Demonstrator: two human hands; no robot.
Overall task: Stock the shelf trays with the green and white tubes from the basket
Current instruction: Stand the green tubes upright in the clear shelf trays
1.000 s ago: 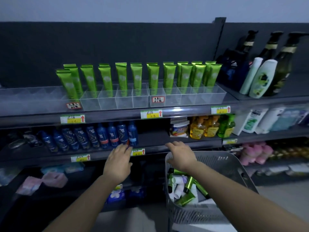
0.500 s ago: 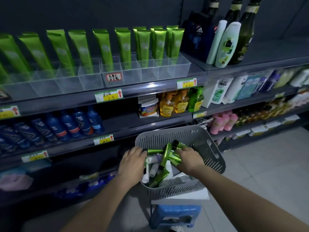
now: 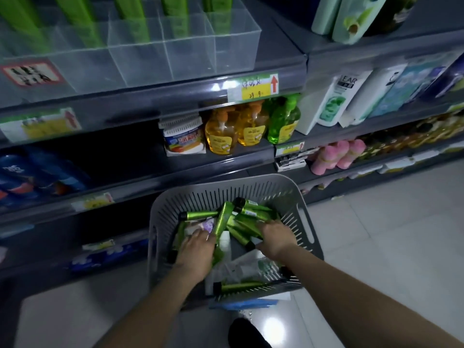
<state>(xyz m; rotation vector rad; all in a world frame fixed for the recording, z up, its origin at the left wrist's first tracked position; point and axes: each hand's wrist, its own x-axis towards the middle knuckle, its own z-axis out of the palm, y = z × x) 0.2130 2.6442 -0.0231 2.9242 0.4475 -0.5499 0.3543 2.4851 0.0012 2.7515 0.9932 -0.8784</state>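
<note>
Now deeper in the basket (image 3: 298, 197) than before. Left hand (image 3: 198, 249) and right hand (image 3: 276, 237) spread palm-down on green tubes (image 3: 223, 219); grip cannot be told.

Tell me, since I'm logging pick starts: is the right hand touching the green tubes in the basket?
Touching. The head view shows the right hand pressed onto the green tubes in the basket.

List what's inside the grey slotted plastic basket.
Inside the grey slotted plastic basket: green tubes with black caps, white tubes, both hands reaching in. Whatever lies beneath the pile is hidden.
</note>
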